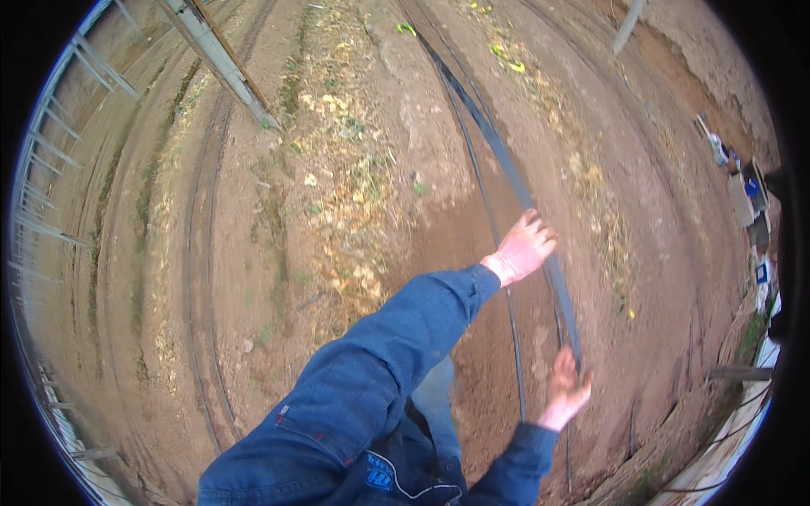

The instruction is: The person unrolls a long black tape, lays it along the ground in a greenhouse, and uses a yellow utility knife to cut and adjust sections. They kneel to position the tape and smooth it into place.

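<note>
A long, flat black strip [500,148], which looks like plastic, runs from the top of the view down toward me. My left hand [522,246] is closed around it near the middle. Farther down, my right hand [566,392] is at the strip's lower visible part, fingers and thumb spread about it; whether it grips is unclear. Thin black drip lines [512,329] lie on the brown soil beside the strip, one passing under my left wrist. Both arms wear blue sleeves.
Dry plant litter [354,190] lies in rows on both sides. A concrete post [221,57] stands at upper left. Green peppers [506,58] lie on the soil at the top. Boxes and other items [750,190] stand along the right edge, near a wooden stake [740,373].
</note>
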`<state>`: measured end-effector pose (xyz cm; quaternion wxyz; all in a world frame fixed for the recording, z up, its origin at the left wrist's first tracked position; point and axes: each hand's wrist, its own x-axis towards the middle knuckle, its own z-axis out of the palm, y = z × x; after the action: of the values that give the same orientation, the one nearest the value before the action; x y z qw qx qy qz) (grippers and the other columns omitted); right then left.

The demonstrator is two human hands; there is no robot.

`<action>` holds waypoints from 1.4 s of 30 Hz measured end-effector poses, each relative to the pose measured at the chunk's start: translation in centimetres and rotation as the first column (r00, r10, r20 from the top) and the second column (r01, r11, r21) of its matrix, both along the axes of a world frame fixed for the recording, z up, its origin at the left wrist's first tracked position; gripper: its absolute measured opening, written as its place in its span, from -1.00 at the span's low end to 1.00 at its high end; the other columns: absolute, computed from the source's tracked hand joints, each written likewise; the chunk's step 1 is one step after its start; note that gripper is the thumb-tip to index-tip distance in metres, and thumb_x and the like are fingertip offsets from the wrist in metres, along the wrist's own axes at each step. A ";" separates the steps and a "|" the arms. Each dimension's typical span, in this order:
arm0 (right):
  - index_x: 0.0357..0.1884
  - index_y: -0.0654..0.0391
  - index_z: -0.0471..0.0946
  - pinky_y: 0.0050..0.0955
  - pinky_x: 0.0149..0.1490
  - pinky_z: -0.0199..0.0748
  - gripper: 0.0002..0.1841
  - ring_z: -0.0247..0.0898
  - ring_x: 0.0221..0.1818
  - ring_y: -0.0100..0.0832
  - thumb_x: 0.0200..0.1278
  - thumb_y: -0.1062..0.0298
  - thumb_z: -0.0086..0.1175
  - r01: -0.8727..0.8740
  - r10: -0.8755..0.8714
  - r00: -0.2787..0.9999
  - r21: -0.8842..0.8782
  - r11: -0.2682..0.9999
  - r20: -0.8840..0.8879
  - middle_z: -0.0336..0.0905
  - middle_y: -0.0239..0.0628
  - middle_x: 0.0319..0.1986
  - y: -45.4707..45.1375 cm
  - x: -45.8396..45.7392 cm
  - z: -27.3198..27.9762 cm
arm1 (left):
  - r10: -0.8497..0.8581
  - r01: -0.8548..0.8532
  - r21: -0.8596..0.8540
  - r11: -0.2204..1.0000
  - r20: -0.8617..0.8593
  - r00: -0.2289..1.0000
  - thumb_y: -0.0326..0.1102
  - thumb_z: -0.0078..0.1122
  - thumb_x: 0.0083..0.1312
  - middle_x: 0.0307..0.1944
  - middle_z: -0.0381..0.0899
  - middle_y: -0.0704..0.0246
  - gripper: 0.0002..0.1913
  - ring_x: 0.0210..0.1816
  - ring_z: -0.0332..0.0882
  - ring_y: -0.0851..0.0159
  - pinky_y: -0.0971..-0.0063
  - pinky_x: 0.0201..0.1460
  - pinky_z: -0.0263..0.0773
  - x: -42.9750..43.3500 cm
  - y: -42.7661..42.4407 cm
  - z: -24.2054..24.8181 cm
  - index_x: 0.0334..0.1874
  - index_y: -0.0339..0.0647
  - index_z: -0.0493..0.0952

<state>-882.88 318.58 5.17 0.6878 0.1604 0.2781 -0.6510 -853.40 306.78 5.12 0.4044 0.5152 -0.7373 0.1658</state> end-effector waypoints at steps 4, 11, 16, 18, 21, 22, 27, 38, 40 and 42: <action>0.29 0.42 0.27 -0.09 0.40 0.25 -0.35 0.33 0.30 -0.05 0.20 0.34 0.17 -0.025 0.021 0.998 -0.057 0.998 -0.066 0.39 0.05 0.26 -2.1 -4.7 -3.6 | 0.120 -0.121 -0.083 0.989 -0.009 0.993 -0.39 0.20 -0.05 -0.27 0.58 0.37 -0.76 0.01 0.53 0.20 0.07 0.29 0.28 13.2 -7.7 2.5 -0.27 -0.14 0.60; 0.18 0.40 0.45 -0.19 0.41 0.25 -0.51 0.34 0.30 -0.10 0.29 0.29 0.14 -0.163 -0.111 0.020 -0.113 0.980 -0.994 0.41 0.04 0.24 -15.1 7.7 -6.0 | 0.127 -0.114 -0.200 0.973 0.053 0.991 -0.37 0.20 -0.02 -0.15 0.57 0.32 -0.81 0.03 0.50 0.15 0.06 0.27 0.31 33.7 -25.1 4.4 -0.30 -0.15 0.55; 0.37 0.35 0.19 -0.13 0.45 0.18 -0.36 0.20 0.40 -0.11 0.34 0.28 0.10 -0.001 -0.047 0.953 -0.157 0.988 -0.298 0.31 0.07 0.32 -30.3 39.7 4.5 | 0.115 -0.121 -0.147 0.982 -0.053 0.992 -0.36 0.21 0.00 -0.13 0.58 0.31 -0.79 0.07 0.48 0.16 0.04 0.35 0.23 49.7 -31.9 5.2 -0.27 -0.15 0.57; 0.43 0.29 0.09 -0.10 0.47 0.13 -0.33 0.15 0.43 -0.10 0.39 0.27 0.05 -0.042 -0.014 0.963 -0.204 0.978 -0.268 0.23 0.05 0.37 -35.0 52.0 8.3 | 0.099 -0.104 -0.161 0.982 -0.036 0.994 -0.36 0.21 0.00 -0.13 0.59 0.32 -0.80 0.07 0.48 0.16 0.05 0.37 0.21 56.5 -34.3 6.8 -0.29 -0.14 0.57; 0.50 0.18 -0.04 -0.06 0.49 0.08 -0.28 0.08 0.47 -0.09 0.42 0.25 0.02 -0.133 0.045 0.966 -0.339 0.932 -0.254 0.11 0.03 0.43 -40.6 66.7 11.1 | 0.147 -0.142 -0.107 0.984 0.041 0.988 -0.35 0.20 0.01 -0.10 0.59 0.29 -0.80 0.07 0.49 0.15 0.05 0.38 0.20 66.6 -39.0 9.2 -0.27 -0.15 0.58; 0.52 0.14 -0.07 -0.06 0.50 0.07 -0.26 0.05 0.48 -0.09 0.43 0.25 0.02 -0.151 0.054 0.968 -0.400 0.904 -0.244 0.08 0.03 0.44 -42.5 70.9 11.4 | 0.170 -0.163 -0.105 0.981 0.063 0.983 -0.35 0.18 0.03 -0.10 0.60 0.25 -0.78 0.06 0.50 0.13 0.07 0.38 0.19 69.9 -40.7 9.5 -0.23 -0.16 0.58; 0.54 0.10 -0.14 -0.05 0.53 0.02 -0.24 -0.01 0.49 0.00 0.44 0.27 -0.01 -0.174 0.034 0.969 -0.576 0.799 -0.245 -0.02 0.05 0.47 -51.7 89.1 11.1 | 0.234 -0.220 -0.103 0.970 0.158 0.959 -0.35 0.15 0.10 -0.12 0.62 0.24 -0.78 0.05 0.52 0.13 0.05 0.34 0.25 88.0 -49.7 9.1 -0.20 -0.18 0.59; 0.55 0.11 -0.22 0.14 0.45 0.12 -0.17 0.02 0.47 0.09 0.40 0.32 0.04 -0.026 -0.087 0.976 -0.504 0.863 -0.199 -0.05 0.07 0.48 -73.3 119.6 15.1 | 0.205 -0.197 -0.182 0.963 0.025 0.978 -0.32 0.21 0.04 -0.09 0.61 0.30 -0.76 0.12 0.49 0.14 0.04 0.33 0.25 122.7 -71.2 9.5 -0.22 -0.16 0.57; 0.55 0.12 -0.23 0.10 0.45 0.16 -0.18 0.03 0.47 0.07 0.42 0.30 0.03 -0.019 -0.142 0.956 -0.534 0.845 -0.257 -0.07 0.11 0.47 -78.0 125.9 14.5 | 0.191 -0.193 -0.213 0.958 -0.028 0.981 -0.35 0.24 0.01 -0.08 0.59 0.29 -0.71 0.13 0.48 0.14 0.02 0.32 0.25 129.8 -76.8 8.5 -0.16 -0.17 0.58; 0.55 0.11 -0.21 0.05 0.45 0.17 -0.18 0.04 0.47 0.04 0.42 0.29 0.03 -0.037 -0.160 0.939 -0.552 0.833 -0.304 -0.07 0.14 0.47 -82.9 132.8 13.9 | 0.179 -0.177 -0.242 0.954 -0.013 0.984 -0.35 0.26 -0.02 -0.06 0.58 0.29 -0.67 0.14 0.48 0.13 0.01 0.32 0.25 137.3 -82.5 7.1 -0.14 -0.16 0.57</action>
<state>-750.04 235.67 19.10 0.6251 -0.1487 0.1877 -0.7430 -716.06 224.32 12.20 0.4445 0.5255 -0.6637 0.2927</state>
